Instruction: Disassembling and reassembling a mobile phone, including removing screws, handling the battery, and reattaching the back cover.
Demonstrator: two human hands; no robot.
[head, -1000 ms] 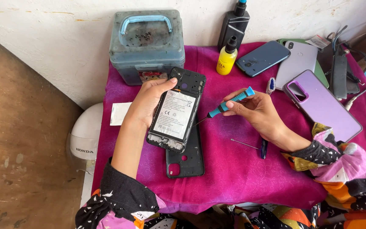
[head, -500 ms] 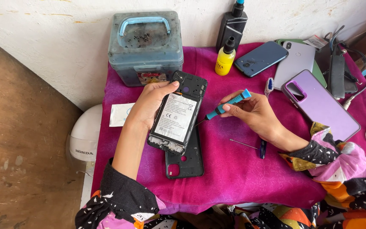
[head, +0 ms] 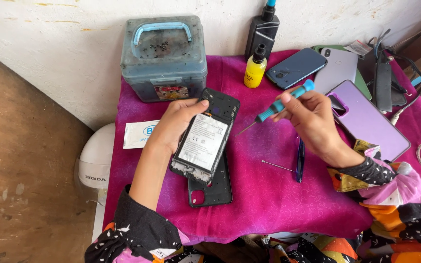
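An opened phone (head: 204, 141), its back cover off and its white-labelled battery facing up, is gripped along its left edge by the left hand (head: 174, 124); the fingers are curled round that edge with the thumb resting near the top, apparently so that the exposed interior stays steady and tilted toward the worker. To the right of the phone, a blue-handled screwdriver (head: 277, 104) is pinched between the thumb and fingertips of the right hand (head: 310, 119), its thin tip angled down toward the phone's right edge but held just apart from it, as suits fine work on small screws. Just below the phone, partly under its lower end, a dark back cover (head: 211, 187) lies flat on the magenta cloth (head: 269, 195). Below and to the right of the phone, a pair of dark tweezers (head: 300, 163) and a thin pin (head: 277, 166) are laid near the working hand. Above the phone stand a grey-blue box with a handle (head: 163, 58) and a small yellow bottle (head: 255, 68); well to its right, several other phones (head: 366, 119) are set aside.
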